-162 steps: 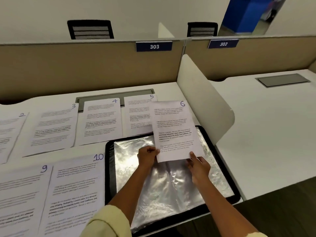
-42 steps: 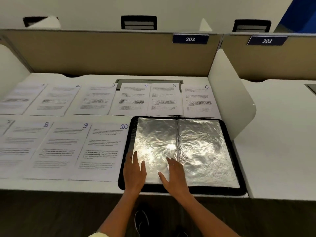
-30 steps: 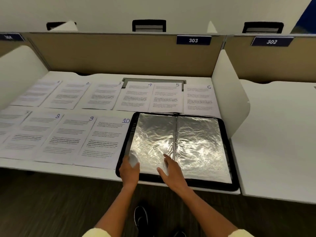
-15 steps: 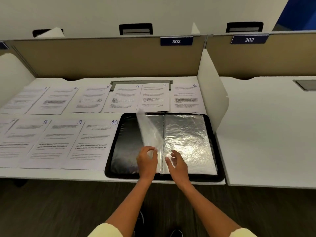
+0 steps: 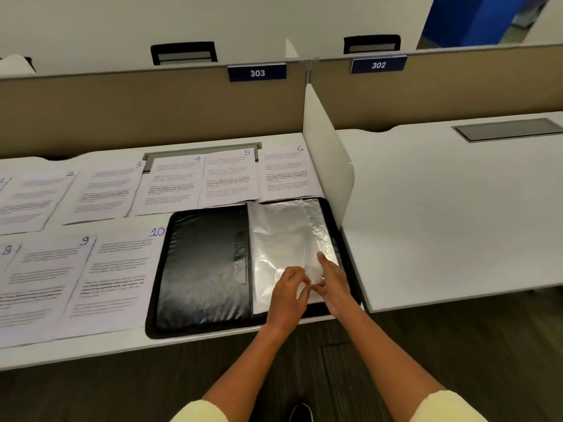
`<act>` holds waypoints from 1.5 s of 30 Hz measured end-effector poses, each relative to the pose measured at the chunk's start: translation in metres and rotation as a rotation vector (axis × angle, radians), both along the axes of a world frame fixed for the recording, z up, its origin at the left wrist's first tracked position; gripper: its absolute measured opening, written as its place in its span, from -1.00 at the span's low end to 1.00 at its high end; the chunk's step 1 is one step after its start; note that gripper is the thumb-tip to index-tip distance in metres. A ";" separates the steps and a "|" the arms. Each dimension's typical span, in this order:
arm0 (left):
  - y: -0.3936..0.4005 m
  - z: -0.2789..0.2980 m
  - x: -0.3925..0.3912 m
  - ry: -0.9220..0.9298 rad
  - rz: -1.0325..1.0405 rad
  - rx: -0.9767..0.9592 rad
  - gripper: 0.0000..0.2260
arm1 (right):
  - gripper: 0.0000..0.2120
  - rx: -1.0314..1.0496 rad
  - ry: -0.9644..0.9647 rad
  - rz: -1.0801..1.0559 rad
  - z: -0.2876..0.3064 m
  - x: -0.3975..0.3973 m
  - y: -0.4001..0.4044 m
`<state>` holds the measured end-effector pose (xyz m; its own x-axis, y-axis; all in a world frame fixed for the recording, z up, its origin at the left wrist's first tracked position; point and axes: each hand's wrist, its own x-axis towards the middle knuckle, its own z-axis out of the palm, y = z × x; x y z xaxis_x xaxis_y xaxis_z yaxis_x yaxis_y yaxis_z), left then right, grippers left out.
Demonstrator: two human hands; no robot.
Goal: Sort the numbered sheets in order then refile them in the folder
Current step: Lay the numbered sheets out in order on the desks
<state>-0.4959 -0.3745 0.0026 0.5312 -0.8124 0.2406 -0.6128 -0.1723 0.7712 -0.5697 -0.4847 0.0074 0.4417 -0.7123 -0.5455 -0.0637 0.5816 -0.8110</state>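
Note:
The black folder (image 5: pixel 198 269) lies open at the desk's front edge, its left inner cover bare. All its clear plastic sleeves (image 5: pixel 283 233) are stacked on the right half. My left hand (image 5: pixel 288 295) pinches the sleeve's lower edge with curled fingers. My right hand (image 5: pixel 333 283) meets it there, its forefinger laid on the sleeve and its thumb at the lifted edge. Numbered sheets lie flat around the folder: sheet 2 (image 5: pixel 36 202), sheet 3 (image 5: pixel 106 190), sheet 4 (image 5: pixel 173 181), sheet 5 (image 5: pixel 228 178) and sheet 6 (image 5: pixel 286 175) behind it, sheet 9 (image 5: pixel 45 284) and sheet 10 (image 5: pixel 115 275) to its left.
A white divider panel (image 5: pixel 326 159) stands just right of the folder, with a neighbouring desk (image 5: pixel 441 208) beyond it. A beige partition (image 5: pixel 137 108) labelled 303 closes off the back. A grey cable hatch (image 5: pixel 201 147) sits under sheets 4 and 5.
Sheet 6 was laid down in the back row. My hands then flipped the sleeves from the left half over to the right, baring the black cover, and now both pinch a sleeve.

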 end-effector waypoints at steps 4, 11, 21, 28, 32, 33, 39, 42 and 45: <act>-0.004 -0.011 -0.011 -0.035 -0.167 0.084 -0.94 | -0.43 -0.102 0.205 -0.019 -0.012 -0.016 -0.014; 0.002 -0.013 -0.010 -0.015 -0.234 0.089 -0.59 | -0.50 -0.335 0.402 -0.028 -0.012 -0.039 -0.014; 0.024 -0.034 0.041 -0.152 0.073 0.462 -0.41 | -0.57 -1.039 0.520 0.197 -0.015 -0.018 -0.005; 0.033 -0.039 0.051 -0.203 0.025 0.629 -0.46 | -0.38 -1.187 0.809 0.907 -0.028 -0.005 0.005; 0.028 -0.037 0.052 -0.227 -0.040 0.687 -0.44 | -0.36 -1.138 0.918 0.950 -0.039 -0.012 0.005; 0.027 -0.037 0.052 -0.232 -0.060 0.700 -0.42 | -0.32 -1.138 0.931 0.950 -0.041 -0.015 0.005; 0.024 -0.038 0.053 -0.224 -0.108 0.718 -0.38 | 0.14 -1.138 0.924 0.926 -0.047 -0.025 0.007; 0.023 -0.039 0.055 -0.199 -0.133 0.724 -0.35 | 0.13 -1.098 0.938 0.921 -0.046 -0.027 0.010; 0.025 -0.040 0.059 -0.172 -0.147 0.721 -0.32 | -0.02 -1.080 0.955 0.913 -0.040 -0.024 0.012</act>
